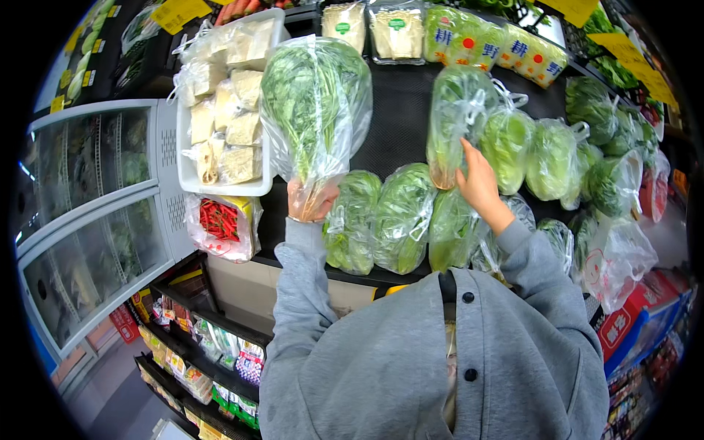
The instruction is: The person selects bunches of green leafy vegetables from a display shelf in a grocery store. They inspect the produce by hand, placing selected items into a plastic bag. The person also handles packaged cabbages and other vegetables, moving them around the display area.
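Observation:
My left hand [312,199] grips the gathered stem end of a clear plastic bag of leafy greens [316,99], whose leaves point away from me. It is over the black shelf mat, beside the white tub. My right hand [479,181] has its fingers apart and touches or rests close against a bagged bunch of greens [456,121]; the exact contact is unclear. Bagged lettuce [507,143] sits just right of that bunch. Nearer to me lie several bagged leafy vegetables [404,220] in a row, between and below my hands.
A white tub [225,188] of bagged tofu-like blocks [242,129] stands at left, with packed red chillies [219,220] in front. Packed enoki mushrooms [397,33] line the back. Glass-doored coolers [93,242] are far left. More bagged greens [613,181] and a red box [638,313] are at right.

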{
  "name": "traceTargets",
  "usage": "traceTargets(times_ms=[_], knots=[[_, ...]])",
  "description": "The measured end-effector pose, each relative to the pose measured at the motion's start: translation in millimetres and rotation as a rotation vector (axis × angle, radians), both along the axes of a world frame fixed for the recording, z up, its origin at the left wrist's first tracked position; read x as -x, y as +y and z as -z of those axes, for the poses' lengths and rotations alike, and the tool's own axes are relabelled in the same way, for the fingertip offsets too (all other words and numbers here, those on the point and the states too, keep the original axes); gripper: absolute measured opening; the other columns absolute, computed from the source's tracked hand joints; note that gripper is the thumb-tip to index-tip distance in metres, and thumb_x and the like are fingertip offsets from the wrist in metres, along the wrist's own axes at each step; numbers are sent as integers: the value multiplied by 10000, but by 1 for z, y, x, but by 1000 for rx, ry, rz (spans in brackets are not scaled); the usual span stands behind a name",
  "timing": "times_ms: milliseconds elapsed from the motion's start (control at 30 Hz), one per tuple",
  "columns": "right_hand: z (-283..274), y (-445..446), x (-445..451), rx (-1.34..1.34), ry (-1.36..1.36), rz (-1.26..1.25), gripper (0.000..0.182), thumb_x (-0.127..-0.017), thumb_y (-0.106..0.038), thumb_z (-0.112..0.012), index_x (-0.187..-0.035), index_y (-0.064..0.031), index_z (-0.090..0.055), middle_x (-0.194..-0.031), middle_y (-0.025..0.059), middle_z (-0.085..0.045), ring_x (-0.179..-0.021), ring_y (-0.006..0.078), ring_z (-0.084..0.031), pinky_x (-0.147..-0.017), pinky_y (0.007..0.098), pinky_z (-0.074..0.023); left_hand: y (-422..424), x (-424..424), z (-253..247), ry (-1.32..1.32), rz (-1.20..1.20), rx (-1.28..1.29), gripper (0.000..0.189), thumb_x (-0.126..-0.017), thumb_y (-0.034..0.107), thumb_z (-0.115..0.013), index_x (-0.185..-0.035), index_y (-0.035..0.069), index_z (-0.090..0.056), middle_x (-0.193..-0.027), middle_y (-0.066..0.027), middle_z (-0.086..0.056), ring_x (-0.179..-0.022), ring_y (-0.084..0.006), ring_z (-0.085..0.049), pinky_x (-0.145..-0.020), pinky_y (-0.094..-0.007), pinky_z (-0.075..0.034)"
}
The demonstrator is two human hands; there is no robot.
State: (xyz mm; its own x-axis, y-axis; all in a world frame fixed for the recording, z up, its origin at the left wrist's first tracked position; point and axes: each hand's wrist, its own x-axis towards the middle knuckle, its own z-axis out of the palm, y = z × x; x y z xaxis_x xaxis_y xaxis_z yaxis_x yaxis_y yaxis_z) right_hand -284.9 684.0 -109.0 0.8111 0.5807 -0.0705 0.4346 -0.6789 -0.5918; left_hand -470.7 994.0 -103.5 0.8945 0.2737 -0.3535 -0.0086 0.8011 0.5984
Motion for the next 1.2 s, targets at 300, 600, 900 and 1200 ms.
traceTargets(times_ms=[300, 600, 900, 1200], knots=[[-50, -106, 10, -35, -6, 72, 164, -807, -157, -605, -783, 5, -612, -794, 124, -607, -700, 308, -575, -636, 375, -461, -69, -88, 2, 476, 157, -1768, 579, -666, 150, -717, -1188, 70, -478, -1093, -193, -493, -983, -351, -523, -849, -405, -441], [-69, -200, -2, -8, -37, 268, 118, -797, -97, -617, -759, 14, -606, -746, 131, -600, -690, 287, -589, -621, 332, -463, -77, -86, 30, 585, 164, -1806, 679, -684, 180, -722, -1262, 25, -400, -1218, -218, -444, -1112, -364, -459, -935, -404, -385], [-89, -311, -104, 177, -487, 596, 528, -699, -63, -640, -1185, -5, -444, -1182, 198, -479, -1135, 365, -425, -965, 408, -347, -59, -78, 89, 493, 72, -1613, 1030, -575, 213, -823, -1353, -43, -198, -1360, -254, -296, -1272, -349, -295, -1056, -395, -240], [-81, -370, -163, 1005, -437, 440, 626, -743, -38, -545, -1310, -229, -358, -1363, 135, -343, -1194, 347, -397, -876, 487, -421, -68, -114, 110, 843, 172, -1548, 991, -611, 217, -785, -1354, -51, -185, -1296, -268, -385, -1185, -350, -421, -990, -360, -336]])
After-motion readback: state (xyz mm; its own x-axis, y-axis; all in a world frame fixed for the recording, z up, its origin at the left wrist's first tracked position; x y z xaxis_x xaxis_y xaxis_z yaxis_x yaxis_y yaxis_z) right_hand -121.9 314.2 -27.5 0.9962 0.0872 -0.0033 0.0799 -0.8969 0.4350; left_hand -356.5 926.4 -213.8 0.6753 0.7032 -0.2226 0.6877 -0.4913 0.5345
